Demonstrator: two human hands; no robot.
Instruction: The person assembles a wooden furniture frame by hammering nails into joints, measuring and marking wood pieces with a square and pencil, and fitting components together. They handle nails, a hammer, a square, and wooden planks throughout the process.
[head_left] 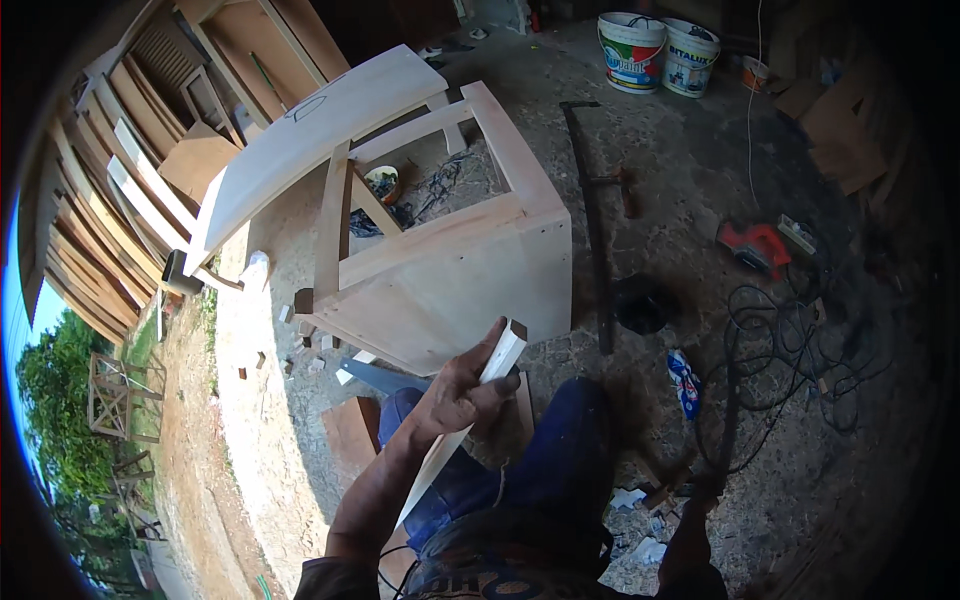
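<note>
My left hand (455, 398) was closed round a pale wooden batten (506, 352) near its far end, long axis slanting from my lower left toward the wooden frame (450, 285). Right hand (704, 490) lay well apart; its grip I couldn't tell.

The floor (690, 165) carries a wooden frame (450, 285) and buckets (632, 55).

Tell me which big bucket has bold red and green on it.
The left bucket, nearer the wooden frame: bold red and green mark its side, while the right bucket looks mostly white.
</note>
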